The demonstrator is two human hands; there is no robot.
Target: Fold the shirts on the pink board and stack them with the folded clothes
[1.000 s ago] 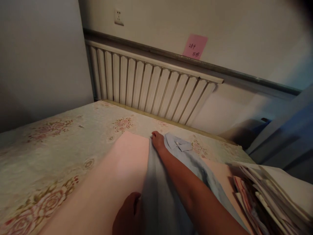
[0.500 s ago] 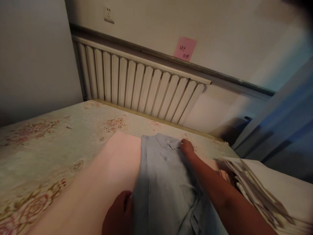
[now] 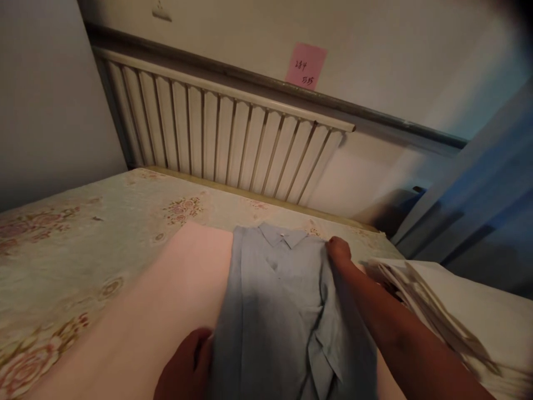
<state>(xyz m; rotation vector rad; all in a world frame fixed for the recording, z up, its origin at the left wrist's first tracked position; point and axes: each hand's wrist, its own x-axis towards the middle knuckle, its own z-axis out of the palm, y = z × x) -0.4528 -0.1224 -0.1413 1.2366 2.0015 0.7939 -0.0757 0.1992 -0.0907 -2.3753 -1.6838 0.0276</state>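
Note:
A light blue collared shirt lies with its collar toward the wall, on top of a pale pink cloth or board. Its left side looks folded in along a straight edge, while loose creases run down the right part. My right hand grips the shirt at its far right corner, beside the collar, with the fingers closed. Low in the view, my left hand is curled at the shirt's left edge, thumb and fingers closed on the fabric; its lower part is out of frame.
Underneath is a flower-patterned bed or table surface. To the right sits a stack of folded white and beige items. A radiator stands along the wall, a pink note above it. A blue curtain hangs at right.
My right hand has moved right, from beside the collar to the shirt's far right corner, and the shirt's right side is spread wider. My left hand stays at the left edge. The view has shifted slightly.

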